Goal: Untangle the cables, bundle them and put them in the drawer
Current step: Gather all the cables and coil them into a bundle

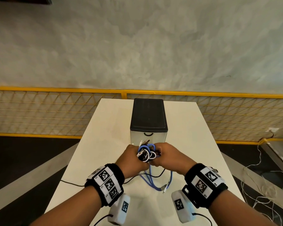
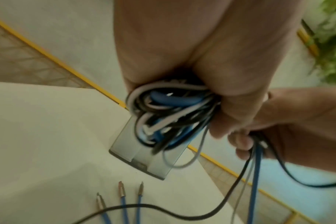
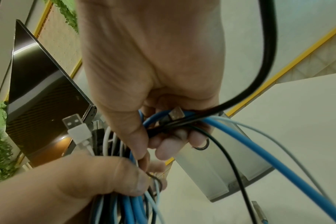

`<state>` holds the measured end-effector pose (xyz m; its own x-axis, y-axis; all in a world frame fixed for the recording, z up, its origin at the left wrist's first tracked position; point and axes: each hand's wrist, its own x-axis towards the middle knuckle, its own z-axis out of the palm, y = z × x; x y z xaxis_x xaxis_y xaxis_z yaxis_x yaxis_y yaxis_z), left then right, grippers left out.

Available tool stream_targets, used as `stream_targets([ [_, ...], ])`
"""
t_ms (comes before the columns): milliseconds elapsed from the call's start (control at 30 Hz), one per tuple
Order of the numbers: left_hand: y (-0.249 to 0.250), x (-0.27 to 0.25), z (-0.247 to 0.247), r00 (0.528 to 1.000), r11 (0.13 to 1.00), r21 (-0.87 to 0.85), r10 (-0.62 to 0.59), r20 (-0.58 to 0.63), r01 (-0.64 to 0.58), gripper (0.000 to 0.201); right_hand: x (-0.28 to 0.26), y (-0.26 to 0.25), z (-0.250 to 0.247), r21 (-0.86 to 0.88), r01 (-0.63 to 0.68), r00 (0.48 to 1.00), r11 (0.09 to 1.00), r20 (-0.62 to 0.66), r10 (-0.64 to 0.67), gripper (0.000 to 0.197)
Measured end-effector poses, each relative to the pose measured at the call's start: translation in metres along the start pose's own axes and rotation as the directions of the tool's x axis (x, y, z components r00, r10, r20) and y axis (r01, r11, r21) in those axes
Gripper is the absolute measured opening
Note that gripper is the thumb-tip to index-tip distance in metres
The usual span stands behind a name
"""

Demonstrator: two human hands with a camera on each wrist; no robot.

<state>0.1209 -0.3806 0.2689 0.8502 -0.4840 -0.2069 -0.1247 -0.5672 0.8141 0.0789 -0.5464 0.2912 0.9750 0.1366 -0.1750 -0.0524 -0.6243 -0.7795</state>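
A tangle of blue, black and white cables is held above the white table, just in front of the small drawer unit. My left hand grips the coiled bundle from the left. My right hand grips several strands on the right, a USB plug among them. Loose ends hang down onto the table, with plug tips lying flat. The drawer front with its black handle looks closed.
The drawer unit has a black top and grey front and stands mid-table. A black cable trails off the table's left edge. A yellow mesh railing runs behind the table. White cords lie on the floor at right.
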Motion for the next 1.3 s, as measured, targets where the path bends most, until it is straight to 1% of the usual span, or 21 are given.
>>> stream_targets([
  [67,-0.004,-0.002,0.005,0.996,1.0,0.013,0.026,-0.083,-0.025,0.027,-0.001,0.001,-0.001,0.055,-0.022,1.0,0.998,-0.008,0.023,0.02],
  [133,-0.008,-0.003,0.008,0.99,0.996,0.077,0.056,-0.132,-0.046,0.035,-0.002,0.002,-0.001,0.095,-0.044,0.999,0.994,-0.008,0.045,0.018],
  [200,-0.008,-0.004,0.008,0.988,0.991,0.108,0.091,-0.127,-0.078,0.043,-0.002,0.003,-0.002,0.11,-0.05,0.999,0.993,-0.008,0.051,0.018],
  [267,-0.007,-0.003,0.007,0.99,0.993,0.089,0.088,-0.114,-0.078,0.061,-0.001,0.005,-0.003,0.118,-0.049,0.999,0.992,-0.017,0.052,0.016],
  [333,-0.004,-0.002,0.006,0.994,0.997,-0.026,0.07,-0.085,-0.073,0.068,-0.001,0.004,-0.004,0.108,-0.047,0.998,0.993,-0.027,0.051,0.013],
  [367,-0.004,0.0,0.006,0.996,0.991,-0.114,0.061,-0.063,-0.068,0.066,-0.001,0.004,-0.005,0.08,-0.044,0.998,0.996,-0.03,0.046,0.01],
  [433,-0.003,0.004,0.008,1.0,0.974,-0.226,0.019,-0.012,-0.021,0.06,0.001,0.005,-0.007,0.006,-0.042,0.998,0.999,-0.043,0.043,0.009],
  [533,-0.001,0.004,0.007,0.997,0.945,-0.319,-0.049,0.06,0.065,0.037,0.004,0.007,-0.012,-0.083,-0.022,0.998,0.996,-0.062,0.017,0.014],
  [600,0.001,0.003,0.005,0.991,0.92,-0.373,-0.089,0.104,0.122,0.029,0.003,0.006,-0.016,-0.124,0.03,0.997,0.992,-0.072,-0.039,0.012],
  [633,0.004,0.002,0.003,0.989,0.912,-0.392,-0.086,0.117,0.125,0.028,0.002,0.006,-0.019,-0.127,0.052,0.995,0.991,-0.076,-0.062,0.012],
  [700,0.013,0.001,-0.004,0.994,0.9,-0.427,-0.051,0.099,0.089,0.028,0.001,0.009,-0.023,-0.148,0.063,0.994,0.987,-0.085,-0.076,0.018],
  [767,0.023,0.002,-0.016,0.998,0.878,-0.475,-0.055,0.013,0.055,0.02,-0.001,0.021,-0.025,-0.162,0.021,0.996,0.987,-0.077,-0.034,0.016],
  [833,0.031,0.006,-0.03,0.993,0.854,-0.519,-0.085,-0.077,0.033,0.014,-0.007,0.037,-0.021,0.027,-0.036,0.998,0.999,-0.058,0.038,0.01],
  [900,0.035,0.008,-0.041,0.99,0.843,-0.538,-0.095,-0.103,0.025,0.023,-0.014,0.043,-0.013,0.214,-0.062,0.992,0.975,-0.095,0.085,0.008],
  [967,0.035,0.008,-0.044,0.992,0.843,-0.534,-0.114,-0.059,0.066,0.019,-0.014,0.039,-0.004,0.396,-0.041,0.973,0.917,-0.192,0.127,0.014],
  [1033,0.032,0.008,-0.039,0.989,0.835,-0.537,-0.148,-0.011,0.119,0.006,-0.011,0.027,0.003,0.57,0.016,0.939,0.822,-0.291,0.184,0.015],
  [1067,0.031,0.008,-0.036,0.986,0.823,-0.55,-0.164,0.006,0.141,0.002,-0.008,0.021,0.005,0.618,0.031,0.923,0.786,-0.319,0.214,0.013],
  [1100,0.03,0.007,-0.032,0.985,0.808,-0.57,-0.175,0.015,0.152,0.004,-0.006,0.016,0.008,0.643,0.038,0.913,0.765,-0.334,0.236,0.013],
  [1167,0.031,0.005,-0.024,0.983,0.773,-0.615,-0.18,0.017,0.152,0.011,-0.004,0.01,0.014,0.63,0.03,0.905,0.776,-0.347,0.247,0.015],
  [1233,0.035,0.006,-0.019,0.984,0.753,-0.643,-0.176,0.008,0.139,0.013,-0.006,0.005,0.022,0.536,0.018,0.923,0.844,-0.333,0.191,0.016],
  [1300,0.039,0.008,-0.015,0.988,0.75,-0.654,-0.15,-0.022,0.099,0.013,-0.008,0.004,0.028,0.374,0.026,0.949,0.927,-0.3,0.095,0.01],
])
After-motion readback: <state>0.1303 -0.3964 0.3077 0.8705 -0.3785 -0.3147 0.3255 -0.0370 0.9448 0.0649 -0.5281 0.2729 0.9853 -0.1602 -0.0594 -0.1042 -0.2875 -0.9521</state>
